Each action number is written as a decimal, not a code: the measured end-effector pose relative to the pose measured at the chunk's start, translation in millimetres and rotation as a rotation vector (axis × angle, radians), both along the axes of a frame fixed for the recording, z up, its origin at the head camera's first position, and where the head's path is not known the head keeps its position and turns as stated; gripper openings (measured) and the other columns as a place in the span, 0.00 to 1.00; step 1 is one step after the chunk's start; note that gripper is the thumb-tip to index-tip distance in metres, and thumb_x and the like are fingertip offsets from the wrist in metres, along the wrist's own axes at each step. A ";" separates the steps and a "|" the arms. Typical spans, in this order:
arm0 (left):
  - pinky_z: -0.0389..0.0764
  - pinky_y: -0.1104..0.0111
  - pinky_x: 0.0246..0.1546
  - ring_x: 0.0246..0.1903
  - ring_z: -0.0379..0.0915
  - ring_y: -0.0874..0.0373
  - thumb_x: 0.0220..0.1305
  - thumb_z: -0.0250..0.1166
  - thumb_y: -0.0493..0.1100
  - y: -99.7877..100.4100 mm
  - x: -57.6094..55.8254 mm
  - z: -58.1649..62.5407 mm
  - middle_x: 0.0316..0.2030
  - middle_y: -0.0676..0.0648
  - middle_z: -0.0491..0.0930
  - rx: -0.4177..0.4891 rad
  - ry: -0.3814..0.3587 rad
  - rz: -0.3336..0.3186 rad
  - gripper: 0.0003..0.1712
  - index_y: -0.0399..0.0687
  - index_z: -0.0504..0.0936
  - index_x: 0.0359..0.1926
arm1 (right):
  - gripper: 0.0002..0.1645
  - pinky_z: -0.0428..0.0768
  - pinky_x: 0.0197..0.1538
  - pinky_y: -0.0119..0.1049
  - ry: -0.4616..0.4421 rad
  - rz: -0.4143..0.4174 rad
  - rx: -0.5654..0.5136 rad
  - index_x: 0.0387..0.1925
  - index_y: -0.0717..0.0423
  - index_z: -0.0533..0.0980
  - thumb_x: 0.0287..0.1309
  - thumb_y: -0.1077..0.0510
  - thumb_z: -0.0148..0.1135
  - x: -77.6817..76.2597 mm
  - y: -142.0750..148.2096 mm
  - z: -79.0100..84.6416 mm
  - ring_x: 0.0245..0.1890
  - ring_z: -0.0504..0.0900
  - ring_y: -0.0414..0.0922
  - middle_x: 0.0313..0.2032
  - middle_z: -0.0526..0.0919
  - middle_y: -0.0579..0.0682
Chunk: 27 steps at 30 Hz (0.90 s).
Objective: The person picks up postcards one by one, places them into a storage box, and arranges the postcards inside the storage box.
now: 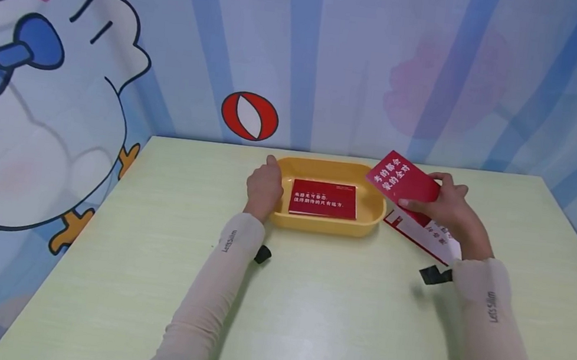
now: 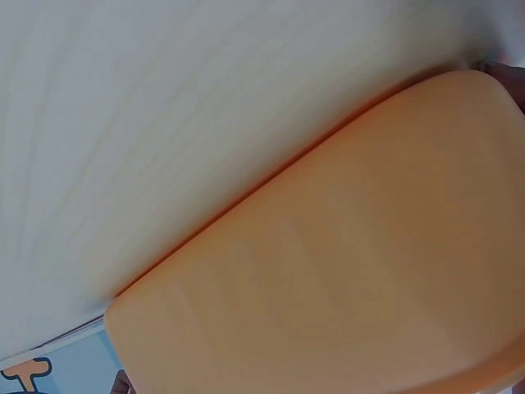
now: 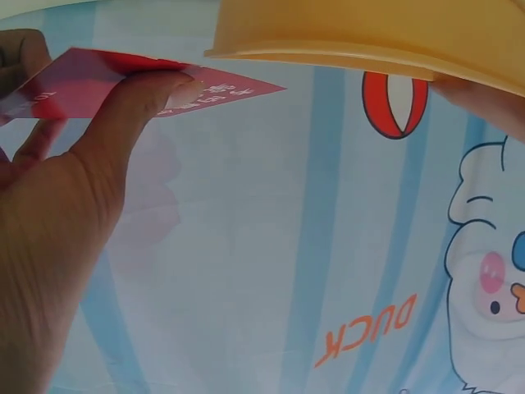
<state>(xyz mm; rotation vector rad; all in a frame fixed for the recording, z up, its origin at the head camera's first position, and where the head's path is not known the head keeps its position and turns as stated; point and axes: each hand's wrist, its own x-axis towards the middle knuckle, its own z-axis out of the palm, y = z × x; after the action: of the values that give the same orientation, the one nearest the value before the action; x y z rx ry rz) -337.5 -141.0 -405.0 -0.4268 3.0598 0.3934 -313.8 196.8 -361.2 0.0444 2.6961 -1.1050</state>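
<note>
A yellow oval plastic tray (image 1: 323, 226) stands on the table, a red card (image 1: 324, 193) with white printed characters lying flat inside it. My left hand (image 1: 264, 188) grips the tray's left end; the left wrist view is mostly filled by the tray's outer wall (image 2: 328, 271). Thumb and fingers of my right hand (image 1: 454, 214) pinch another red card (image 1: 407, 180), tilted, its corner just over the tray's right end. Beneath that hand a white card with a red border (image 1: 433, 242) lies on the table, partly covered. In the right wrist view the thumb presses the held card (image 3: 90, 86).
The pale table (image 1: 325, 327) ends at a patterned backdrop (image 1: 334, 60) right behind the tray. A black strap end (image 1: 263, 254) hangs by the left wrist, another black strap (image 1: 435, 275) by the right.
</note>
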 end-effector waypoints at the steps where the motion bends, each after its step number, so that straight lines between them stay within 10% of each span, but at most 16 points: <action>1: 0.85 0.58 0.48 0.43 0.82 0.50 0.69 0.57 0.41 -0.1 -0.1 -0.1 0.45 0.42 0.81 0.001 -0.002 0.000 0.21 0.42 0.62 0.58 | 0.64 0.78 0.57 0.61 0.003 0.007 0.002 0.75 0.58 0.36 0.53 0.44 0.69 -0.6 -2.0 0.5 0.68 0.51 0.68 0.66 0.46 0.72; 27: 0.84 0.57 0.50 0.44 0.82 0.50 0.68 0.60 0.42 -0.3 -3.2 -4.5 0.45 0.43 0.81 -0.002 0.006 0.017 0.22 0.43 0.62 0.57 | 0.56 0.78 0.58 0.57 0.011 0.102 -0.045 0.72 0.56 0.45 0.54 0.50 0.70 -15.9 -68.6 13.7 0.68 0.55 0.63 0.67 0.47 0.67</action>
<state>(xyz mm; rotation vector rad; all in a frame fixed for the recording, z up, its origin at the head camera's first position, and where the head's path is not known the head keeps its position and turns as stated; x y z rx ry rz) -340.7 -141.3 -409.5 -0.4524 3.0651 0.3926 -329.7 128.3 -347.5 -0.1050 2.6492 -1.1375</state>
